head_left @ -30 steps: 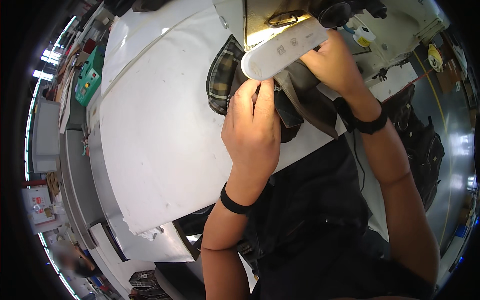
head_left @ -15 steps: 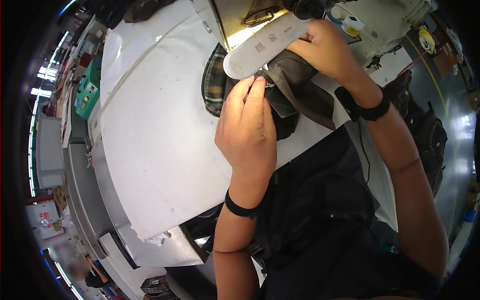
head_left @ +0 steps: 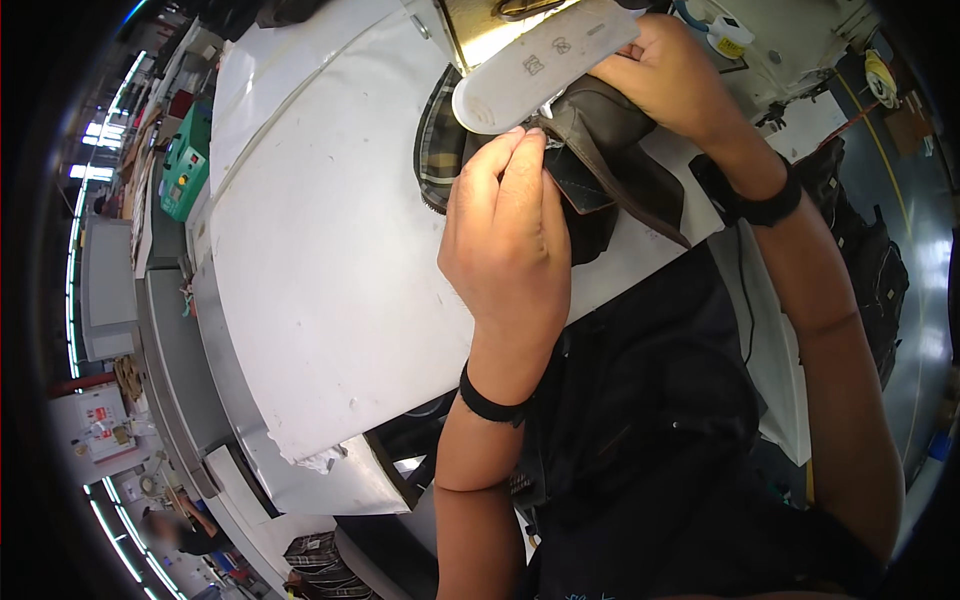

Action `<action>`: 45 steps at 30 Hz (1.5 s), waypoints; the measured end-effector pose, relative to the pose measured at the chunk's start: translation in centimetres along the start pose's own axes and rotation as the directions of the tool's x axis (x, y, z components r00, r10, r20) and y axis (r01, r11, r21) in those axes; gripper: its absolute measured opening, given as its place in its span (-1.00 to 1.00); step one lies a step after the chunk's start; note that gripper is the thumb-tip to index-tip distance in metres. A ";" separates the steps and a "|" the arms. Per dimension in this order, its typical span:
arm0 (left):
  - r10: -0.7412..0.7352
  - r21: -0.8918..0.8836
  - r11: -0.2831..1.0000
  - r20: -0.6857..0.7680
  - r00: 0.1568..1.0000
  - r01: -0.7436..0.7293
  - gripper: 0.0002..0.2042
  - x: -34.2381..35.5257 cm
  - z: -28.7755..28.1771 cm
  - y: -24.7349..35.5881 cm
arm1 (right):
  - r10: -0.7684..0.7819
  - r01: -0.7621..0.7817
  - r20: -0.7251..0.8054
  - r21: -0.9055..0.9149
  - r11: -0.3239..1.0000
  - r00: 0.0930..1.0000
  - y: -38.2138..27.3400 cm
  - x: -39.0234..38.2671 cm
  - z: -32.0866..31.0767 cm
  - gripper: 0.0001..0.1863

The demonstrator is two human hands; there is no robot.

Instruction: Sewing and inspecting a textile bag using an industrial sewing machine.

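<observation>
A dark brown leather-like bag piece (head_left: 605,118) lies bunched under the pale, rounded head of a sewing machine (head_left: 550,68), where a lamp glows. Its plaid lining (head_left: 440,150) with a zipper edge shows on the left side. My left hand (head_left: 508,225) has its fingertips pinched together at the near side of the machine head, on the edge of the material; what exactly lies between them is hidden. On the far right of the piece, my right hand (head_left: 672,82) grips the brown material, its fingers partly covered by the machine head.
The white worktable (head_left: 320,250) spreads left of my hands. A green box with buttons (head_left: 185,160) stands beyond its left edge. A white bottle (head_left: 728,38) is at the upper right, and dark bags (head_left: 860,250) hang at right. A person (head_left: 180,530) is at lower left.
The whole view has shifted a little, so the machine and bag piece appear slightly higher and further right. Both hands keep nearly the same places on the material.
</observation>
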State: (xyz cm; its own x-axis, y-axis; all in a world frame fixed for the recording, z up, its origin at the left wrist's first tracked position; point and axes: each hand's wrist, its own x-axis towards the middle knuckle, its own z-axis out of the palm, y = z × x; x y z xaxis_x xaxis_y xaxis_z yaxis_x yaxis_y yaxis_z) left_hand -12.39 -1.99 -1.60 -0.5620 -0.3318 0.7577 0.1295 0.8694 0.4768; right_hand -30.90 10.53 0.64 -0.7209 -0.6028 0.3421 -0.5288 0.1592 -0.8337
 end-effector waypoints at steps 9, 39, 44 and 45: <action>0.000 0.070 0.998 -0.005 1.000 0.000 -0.76 0.4 -0.3 0.3 | -0.029 0.029 0.003 -0.015 0.999 1.000 0.7 0.2 0.3 -0.77; -0.072 0.076 0.994 -0.025 0.997 0.074 -0.78 0.1 0.5 0.6 | -0.086 0.073 -0.123 -0.109 0.991 0.989 -0.6 -0.2 1.1 -0.69; -0.075 0.065 0.995 -0.029 0.997 0.077 -0.78 0.3 0.4 0.5 | -0.108 0.096 -0.120 -0.098 0.991 0.987 -0.4 -0.1 1.2 -0.70; -0.077 0.068 0.995 -0.025 0.997 0.079 -0.78 0.3 0.4 0.5 | -0.081 0.075 -0.123 -0.051 0.996 0.989 -0.4 0.0 1.2 -0.70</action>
State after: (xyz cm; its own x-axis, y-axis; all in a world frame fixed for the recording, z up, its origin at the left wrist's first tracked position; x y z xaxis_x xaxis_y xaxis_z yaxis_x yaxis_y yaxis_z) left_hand -12.82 -1.53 -1.31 -0.5500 -0.4070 0.7293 0.0291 0.8634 0.5037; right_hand -30.10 9.55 0.47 -0.7254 -0.5130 0.4589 -0.6036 0.1536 -0.7824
